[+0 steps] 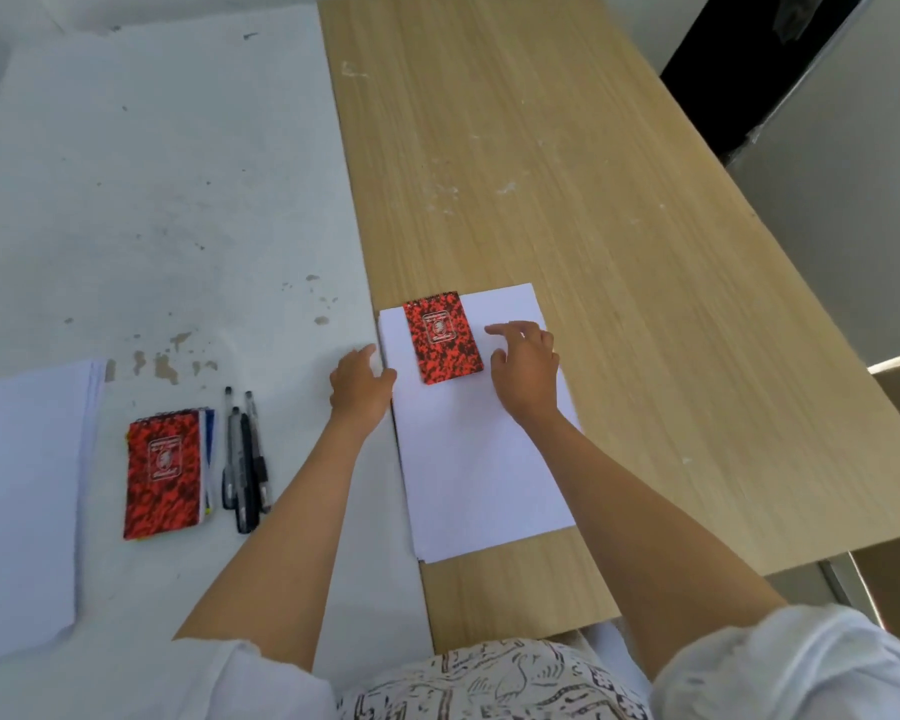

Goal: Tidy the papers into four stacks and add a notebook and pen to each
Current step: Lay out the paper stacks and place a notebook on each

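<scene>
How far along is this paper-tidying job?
Early days. One white paper stack on the wooden board carries a red speckled spiral notebook but no pen. Both hands, left and right, are squaring it. The remaining red notebooks, black pens and loose white papers wait.

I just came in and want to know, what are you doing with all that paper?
A person is tidying a paper stack on the wooden table. A red notebook lies on it. The left hand squares its edge; the right hand rests on top. More notebooks, pens and paper wait nearby.
</scene>
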